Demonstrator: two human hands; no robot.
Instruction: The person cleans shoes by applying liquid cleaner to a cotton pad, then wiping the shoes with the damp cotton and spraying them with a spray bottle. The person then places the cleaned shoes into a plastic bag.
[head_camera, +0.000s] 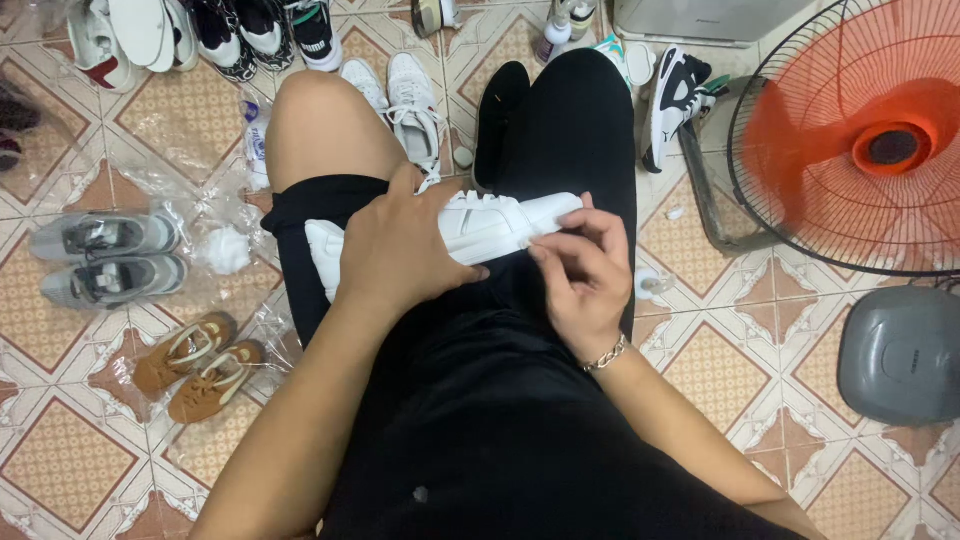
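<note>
Left hand (400, 250): palm down over the middle of a white shoe (480, 225), fingers wrapped round its upper, gripping it against the lap
Right hand (580, 275): fingertips pinched on the sole edge near one end of the shoe, closed on it; a chain bracelet (605, 355) sits on the wrist
White shoe: lies sideways across the thighs, on black shorts (470, 400), sole edge toward the right hand; its middle is hidden under the left hand
Posture: person seated, left knee (320, 120) bare and raised, right leg covered in black cloth
Floor: patterned tiles (60, 460) in cream and brown
Left of the legs: grey pair (105, 255) in clear plastic, brown pair (200, 365) on plastic below it, white wad (225, 250) between the grey pair and the thigh
Ahead of the knee: white sneaker pair (405, 95); row of black-and-white shoes (200, 35) along the top edge
Right side: black-and-white sneaker (675, 95), orange fan (860, 140) behind a wire guard, grey domed unit (900, 355) below the fan
Top centre: small bottles (560, 25), details too small to tell
</note>
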